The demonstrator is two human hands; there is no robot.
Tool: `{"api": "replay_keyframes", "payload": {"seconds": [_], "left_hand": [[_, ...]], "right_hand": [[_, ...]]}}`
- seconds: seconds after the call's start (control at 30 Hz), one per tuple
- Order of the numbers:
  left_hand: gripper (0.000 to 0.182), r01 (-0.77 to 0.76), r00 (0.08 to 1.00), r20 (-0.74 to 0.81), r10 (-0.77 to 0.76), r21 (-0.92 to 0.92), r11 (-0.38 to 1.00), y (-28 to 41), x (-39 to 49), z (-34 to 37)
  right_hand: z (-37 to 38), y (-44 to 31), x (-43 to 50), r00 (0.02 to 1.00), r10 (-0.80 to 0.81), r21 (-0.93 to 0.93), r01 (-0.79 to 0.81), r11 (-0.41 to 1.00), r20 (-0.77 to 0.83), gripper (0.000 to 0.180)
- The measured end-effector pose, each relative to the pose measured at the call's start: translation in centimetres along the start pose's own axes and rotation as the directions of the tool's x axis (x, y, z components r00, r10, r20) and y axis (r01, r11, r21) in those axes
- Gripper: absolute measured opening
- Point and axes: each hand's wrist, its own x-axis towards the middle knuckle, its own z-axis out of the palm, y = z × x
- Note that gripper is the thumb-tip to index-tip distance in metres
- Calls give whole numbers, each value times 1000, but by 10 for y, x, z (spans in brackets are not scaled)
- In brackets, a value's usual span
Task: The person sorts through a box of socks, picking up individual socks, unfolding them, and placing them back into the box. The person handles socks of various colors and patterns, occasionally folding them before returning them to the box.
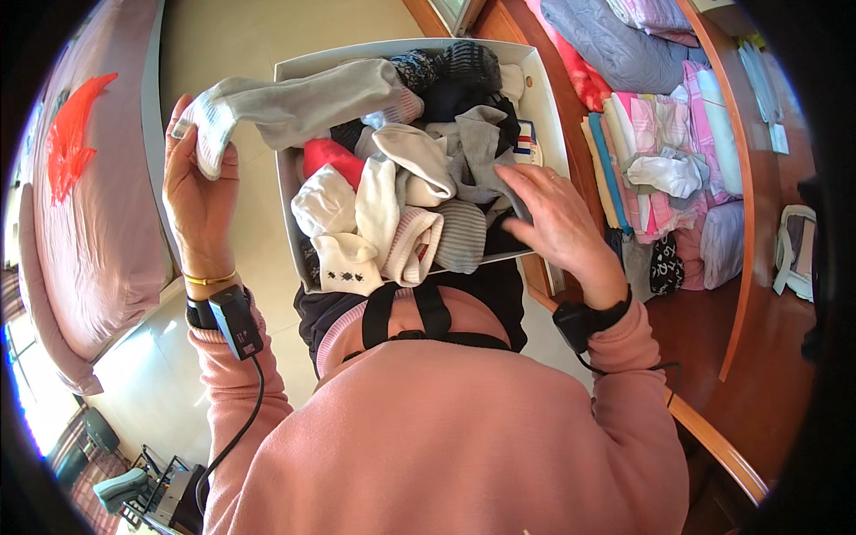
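A white open box (552, 144) full of socks lies before me at my lap. Pinched at its toe end by my left hand (200, 194), a long light grey sock (307, 103) stretches across the box's left wall over the pile. My right hand (558, 224) hovers at the box's right side, thumb and fingers apart, by a crumpled grey sock (478, 154); whether the fingertips touch it I cannot tell. Nearer me lie a balled white sock (326, 200), a cream sock with dark marks (349, 263), a pink-and-white sock (414, 244) and a ribbed grey sock (461, 235).
On the right, an open wooden wardrobe (735, 200) holds folded bedding and clothes (659, 130), with a white garment (665, 175) on top. At left stands a bed (117, 254) with a red plastic bag (70, 140). A small rack (157, 491) stands lower left.
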Motion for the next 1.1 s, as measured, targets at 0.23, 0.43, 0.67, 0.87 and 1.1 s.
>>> {"api": "replay_keyframes", "payload": {"seconds": [0.23, 0.43, 0.67, 0.87, 1.1], "left_hand": [[38, -108, 992, -57, 115, 111, 988, -6, -20, 10], [35, -98, 973, -191, 126, 152, 984, -19, -29, 13], [33, -74, 960, -246, 131, 229, 971, -42, -40, 11], [32, -56, 954, -277, 110, 198, 979, -49, -40, 6], [31, -85, 953, -269, 142, 213, 973, -37, -43, 3]], "right_hand": [[1, 1, 17, 939, 231, 406, -114, 907, -254, 37], [27, -66, 44, 997, -72, 12, 72, 997, 38, 74], [54, -115, 57, 998, -47, -30, 48, 998, 30, 84], [71, -115, 64, 993, -108, -73, 105, 992, -44, 31], [59, -71, 83, 994, 109, 519, -83, 851, -19, 6]]}}
